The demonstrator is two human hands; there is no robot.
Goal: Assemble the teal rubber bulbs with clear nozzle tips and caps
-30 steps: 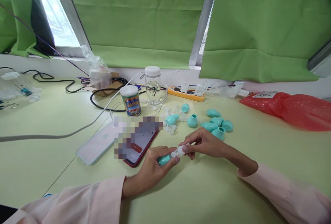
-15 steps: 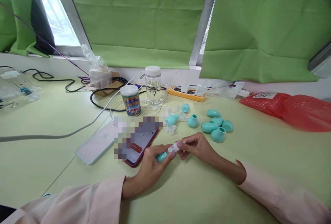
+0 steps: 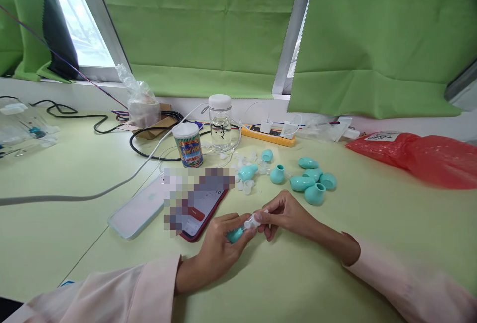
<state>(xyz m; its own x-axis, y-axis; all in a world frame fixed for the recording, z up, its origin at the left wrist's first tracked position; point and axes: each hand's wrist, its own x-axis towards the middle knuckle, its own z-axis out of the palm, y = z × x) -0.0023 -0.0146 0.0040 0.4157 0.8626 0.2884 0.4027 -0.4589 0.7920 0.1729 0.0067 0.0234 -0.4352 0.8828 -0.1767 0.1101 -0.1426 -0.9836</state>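
Note:
My left hand (image 3: 223, 243) is closed around a small turquoise bulb (image 3: 234, 235), partly hidden by the fingers. At the bulb's upper right end is a clear plastic fitting (image 3: 252, 222). My right hand (image 3: 283, 216) pinches the far end of that fitting between thumb and fingers, so the two hands almost meet. Several loose turquoise bulbs (image 3: 315, 194) lie beyond my right hand, some with their round openings showing. Small clear plastic parts (image 3: 248, 187) are scattered by another turquoise bulb (image 3: 248, 172).
Left of my hands lie a red-cased phone (image 3: 203, 208) and a pale phone (image 3: 139, 208). Behind them stand a printed tub (image 3: 188, 146) and a clear bottle (image 3: 220, 126). An orange power strip (image 3: 268, 135) and a red plastic bag (image 3: 417, 159) lie further back.
Both hands have shifted slightly down with the bulb and fitting between them. The right fingers have moved a little on the fitting. The loose parts have stayed put.

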